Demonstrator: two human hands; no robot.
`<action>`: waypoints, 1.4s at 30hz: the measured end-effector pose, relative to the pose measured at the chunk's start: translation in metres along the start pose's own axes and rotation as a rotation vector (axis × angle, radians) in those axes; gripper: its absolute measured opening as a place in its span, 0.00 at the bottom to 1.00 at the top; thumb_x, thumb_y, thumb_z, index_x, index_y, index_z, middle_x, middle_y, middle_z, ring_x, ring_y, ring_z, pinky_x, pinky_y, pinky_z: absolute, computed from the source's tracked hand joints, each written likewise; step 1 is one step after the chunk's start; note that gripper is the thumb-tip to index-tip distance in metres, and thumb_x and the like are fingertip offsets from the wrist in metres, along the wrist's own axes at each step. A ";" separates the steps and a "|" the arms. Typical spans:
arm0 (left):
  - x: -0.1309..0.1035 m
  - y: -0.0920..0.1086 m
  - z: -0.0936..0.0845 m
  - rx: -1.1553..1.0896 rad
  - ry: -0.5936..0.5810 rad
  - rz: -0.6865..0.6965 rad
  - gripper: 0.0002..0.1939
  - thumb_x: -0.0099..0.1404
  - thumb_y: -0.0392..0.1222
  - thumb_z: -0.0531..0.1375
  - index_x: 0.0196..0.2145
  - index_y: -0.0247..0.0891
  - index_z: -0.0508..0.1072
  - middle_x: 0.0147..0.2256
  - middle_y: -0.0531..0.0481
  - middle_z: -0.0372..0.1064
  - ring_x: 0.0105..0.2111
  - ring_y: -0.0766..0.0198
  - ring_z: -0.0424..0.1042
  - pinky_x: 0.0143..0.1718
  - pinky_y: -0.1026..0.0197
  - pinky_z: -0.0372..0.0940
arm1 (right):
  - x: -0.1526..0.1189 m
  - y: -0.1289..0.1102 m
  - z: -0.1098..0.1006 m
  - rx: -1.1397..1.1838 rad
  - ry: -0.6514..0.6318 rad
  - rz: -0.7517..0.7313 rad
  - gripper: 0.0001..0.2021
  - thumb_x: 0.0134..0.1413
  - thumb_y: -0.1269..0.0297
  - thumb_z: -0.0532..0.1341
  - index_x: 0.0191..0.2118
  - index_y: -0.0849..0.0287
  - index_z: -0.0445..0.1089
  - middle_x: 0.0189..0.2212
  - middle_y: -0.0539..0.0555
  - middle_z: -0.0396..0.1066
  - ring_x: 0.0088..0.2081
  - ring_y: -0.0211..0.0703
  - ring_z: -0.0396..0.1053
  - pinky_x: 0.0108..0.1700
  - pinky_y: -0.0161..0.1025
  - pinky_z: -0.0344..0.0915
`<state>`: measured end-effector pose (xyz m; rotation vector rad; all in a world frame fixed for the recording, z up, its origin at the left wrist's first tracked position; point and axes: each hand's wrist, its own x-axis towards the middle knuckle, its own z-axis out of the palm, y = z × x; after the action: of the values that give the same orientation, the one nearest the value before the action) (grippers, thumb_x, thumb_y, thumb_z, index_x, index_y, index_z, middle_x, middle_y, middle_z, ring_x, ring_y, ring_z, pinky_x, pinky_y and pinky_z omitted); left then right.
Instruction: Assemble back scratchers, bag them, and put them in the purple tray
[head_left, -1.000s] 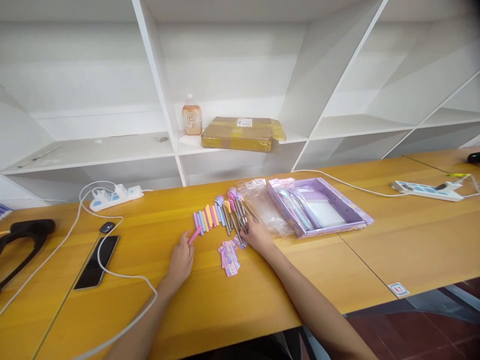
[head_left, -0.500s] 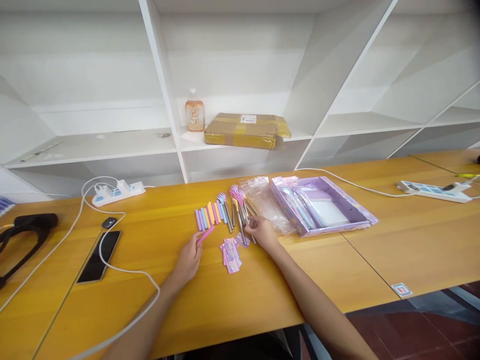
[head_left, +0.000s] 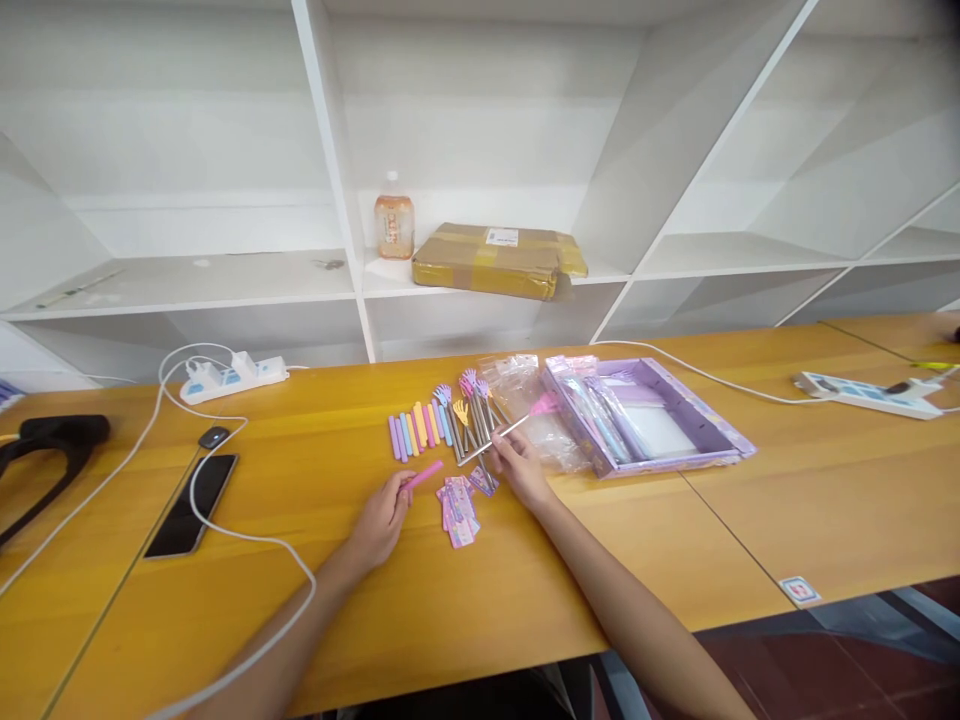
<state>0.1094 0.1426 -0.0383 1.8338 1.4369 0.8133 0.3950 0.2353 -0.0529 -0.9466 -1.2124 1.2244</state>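
My left hand [head_left: 384,518] is closed on a pink tube [head_left: 424,475], which points to the right. My right hand [head_left: 517,465] pinches a thin metal rod with a pink hand-shaped end [head_left: 543,404], tilted up to the right. Just behind lie several metal rods with coloured hand-shaped ends [head_left: 460,412]. A row of purple, blue, yellow and pink tubes [head_left: 419,430] lies to their left. Nearer me, between my hands, is a loose pile of small printed cards [head_left: 458,512].
Right of the rods are clear plastic bags [head_left: 559,440] and a purple box [head_left: 724,432] holding wrapped items. A phone [head_left: 191,505], mouse [head_left: 214,437], white cable and power strip [head_left: 236,378] lie left. Shelves behind hold a bottle [head_left: 394,225] and taped carton [head_left: 495,262].
My right hand has picked up a pink-ended rod from the group and turned it, its pink end now to the right. My left hand has moved slightly right with the pink tube.
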 end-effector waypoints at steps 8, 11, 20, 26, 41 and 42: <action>-0.001 -0.003 0.002 -0.124 -0.043 -0.028 0.20 0.81 0.53 0.45 0.57 0.42 0.69 0.34 0.52 0.67 0.31 0.61 0.65 0.36 0.59 0.63 | -0.009 -0.002 0.009 0.146 -0.152 0.110 0.22 0.64 0.39 0.65 0.39 0.56 0.72 0.24 0.47 0.70 0.19 0.36 0.60 0.24 0.36 0.57; 0.000 -0.005 0.003 -0.167 -0.027 -0.031 0.21 0.82 0.55 0.45 0.56 0.41 0.69 0.33 0.54 0.64 0.30 0.62 0.63 0.35 0.59 0.62 | -0.010 -0.002 0.010 0.161 -0.151 0.120 0.22 0.63 0.39 0.66 0.38 0.56 0.72 0.23 0.47 0.70 0.19 0.36 0.60 0.23 0.36 0.55; 0.000 -0.006 0.003 -0.207 -0.010 -0.055 0.21 0.81 0.56 0.46 0.54 0.41 0.69 0.30 0.56 0.61 0.28 0.62 0.62 0.34 0.59 0.61 | -0.010 -0.008 0.008 0.188 -0.114 0.110 0.23 0.64 0.37 0.63 0.38 0.55 0.70 0.22 0.45 0.66 0.18 0.36 0.56 0.23 0.36 0.54; 0.001 -0.002 -0.001 -0.115 -0.003 -0.070 0.22 0.80 0.58 0.47 0.54 0.42 0.71 0.32 0.53 0.68 0.31 0.59 0.68 0.37 0.58 0.65 | -0.011 -0.007 0.011 0.167 -0.149 0.135 0.22 0.63 0.38 0.66 0.38 0.55 0.71 0.23 0.47 0.69 0.18 0.36 0.57 0.23 0.36 0.54; 0.003 0.004 -0.002 -0.029 -0.019 -0.031 0.17 0.80 0.54 0.49 0.51 0.42 0.72 0.46 0.46 0.78 0.44 0.54 0.76 0.51 0.52 0.69 | -0.016 0.002 0.015 0.136 -0.304 0.172 0.26 0.64 0.35 0.63 0.42 0.57 0.76 0.26 0.50 0.74 0.21 0.38 0.65 0.24 0.36 0.59; 0.003 0.003 -0.001 -0.031 -0.021 -0.031 0.17 0.80 0.54 0.49 0.51 0.42 0.72 0.46 0.46 0.78 0.44 0.54 0.76 0.51 0.52 0.69 | -0.017 0.002 0.016 0.137 -0.321 0.173 0.27 0.65 0.35 0.62 0.42 0.58 0.76 0.26 0.51 0.75 0.21 0.38 0.66 0.25 0.36 0.60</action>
<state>0.1104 0.1451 -0.0350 1.7878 1.4278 0.7948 0.3797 0.2174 -0.0553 -0.7851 -1.2947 1.6230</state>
